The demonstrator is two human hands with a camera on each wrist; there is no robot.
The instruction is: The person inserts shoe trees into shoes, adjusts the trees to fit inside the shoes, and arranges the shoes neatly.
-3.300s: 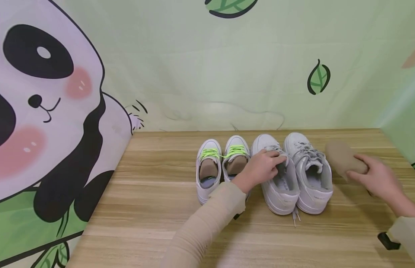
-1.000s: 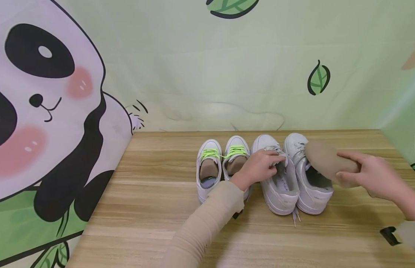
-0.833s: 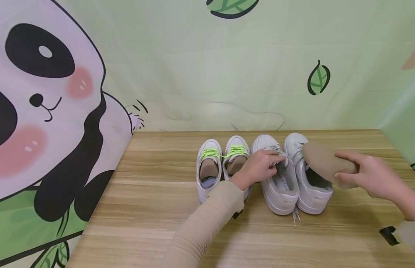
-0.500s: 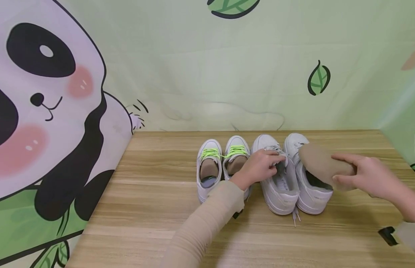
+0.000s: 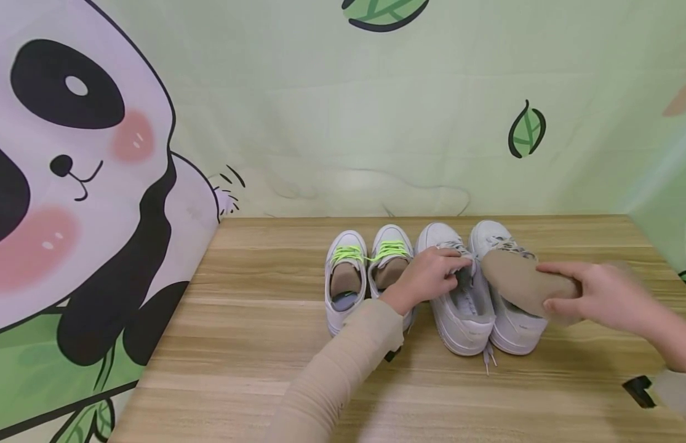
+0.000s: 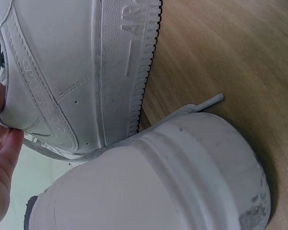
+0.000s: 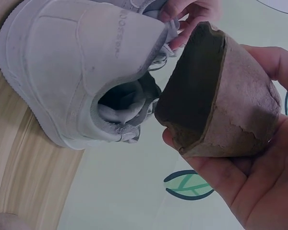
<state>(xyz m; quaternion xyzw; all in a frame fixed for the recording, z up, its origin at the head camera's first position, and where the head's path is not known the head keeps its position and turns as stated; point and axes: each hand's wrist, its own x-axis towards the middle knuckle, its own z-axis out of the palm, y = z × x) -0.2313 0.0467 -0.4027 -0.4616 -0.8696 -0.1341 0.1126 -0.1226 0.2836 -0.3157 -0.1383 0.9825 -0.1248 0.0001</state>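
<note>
My right hand [image 5: 611, 298] grips the narrow end of a brown moulded-pulp shoe insert [image 5: 522, 280]. The insert's rounded end hangs over the opening of the rightmost white sneaker [image 5: 518, 339]. In the right wrist view the insert [image 7: 245, 103] is hollow, with thumb and fingers around it, and the sneaker's dark opening [image 7: 120, 103] lies beside it. My left hand [image 5: 428, 277] holds the neighbouring larger white sneaker [image 5: 469, 335] near its laces. The left wrist view has thumb and fingers [image 6: 7, 151] pinching an upper edge of a sneaker [image 6: 62, 72].
Left of these stands a smaller pair of white sneakers [image 5: 335, 317] with bright green laces, brown inserts inside both. A loose lace tip [image 5: 488, 360] lies between the larger heels. Behind the wooden surface [image 5: 237, 344] rises a green printed backdrop [image 5: 298, 111].
My right hand has carried the insert leftward from beside the rightmost sneaker to over its opening, and lower in the last half second. The left hand keeps its place.
</note>
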